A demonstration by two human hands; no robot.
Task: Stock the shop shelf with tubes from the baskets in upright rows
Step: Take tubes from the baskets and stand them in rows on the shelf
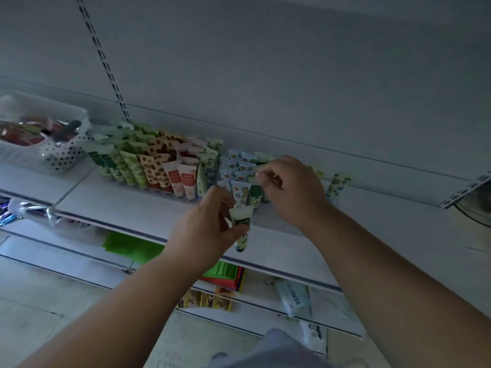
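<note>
**Q:** Hands at the frame's centre — what is each doing?

**A:** Left hand [210, 216], nearest the camera, pinches a green tube [241, 229] between thumb and fingers, cap down, over the shelf [127, 205] edge. It looks held ready, already turned the way the rows stand.

**Q:** And the other?

**A:** Right hand [289, 189], just beyond, has its fingertips closed on the crimped top of a standing tube [255, 192] in the front of the rows, probably steadying or squaring it so the next one fits beside it.

**Q:** Where does the stock sit?

**A:** Rows [159, 160] run from centre toward the left, grouped by pattern, all cap down. One lone tube [338, 185] stands apart at right.

**Q:** The supply?

**A:** Basket [62, 152], white and perforated, sits at upper left on the same shelf, beside the rows, with goods inside too blurred to name.
</note>
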